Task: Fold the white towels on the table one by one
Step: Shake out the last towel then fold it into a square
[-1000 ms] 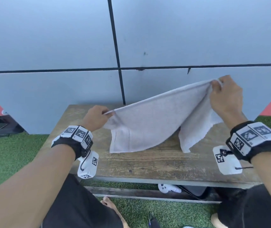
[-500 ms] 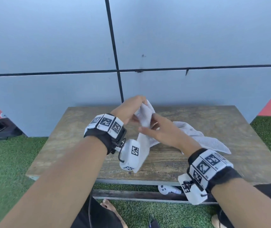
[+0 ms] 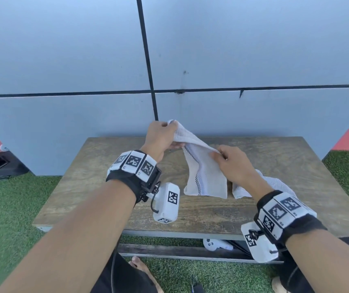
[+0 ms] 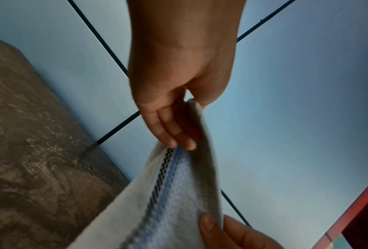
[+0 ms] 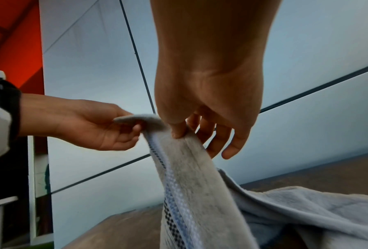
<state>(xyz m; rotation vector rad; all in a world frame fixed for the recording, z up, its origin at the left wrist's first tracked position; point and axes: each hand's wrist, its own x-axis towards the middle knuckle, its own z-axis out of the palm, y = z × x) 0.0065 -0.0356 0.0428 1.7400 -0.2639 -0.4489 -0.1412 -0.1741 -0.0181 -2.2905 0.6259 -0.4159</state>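
Observation:
One white towel [image 3: 206, 176] with a dark and blue woven stripe hangs doubled over the wooden table [image 3: 106, 187]. My left hand [image 3: 169, 127] holds its top corners raised near the table's far edge. My right hand [image 3: 220, 154] pinches the upper edge a little lower and to the right. The towel's loose end [image 3: 275, 183] trails on the table behind my right wrist. In the left wrist view the left hand's fingers [image 4: 178, 136] lie curled along the towel [image 4: 174, 193]. In the right wrist view the right hand's thumb and forefinger [image 5: 178, 131] pinch the fold of the towel [image 5: 189, 185].
A grey panelled wall [image 3: 254, 60] rises right behind the table. A white controller [image 3: 217, 244] lies on the shelf under the table. A black case [image 3: 0, 166] sits on the green turf at the left. A bare foot [image 3: 139, 265] shows below the table's front edge.
The towel was spread wide between my hands. My hands then came together at the middle. Now the left hand has lifted with the joined corners and the right hand has drawn away along the edge.

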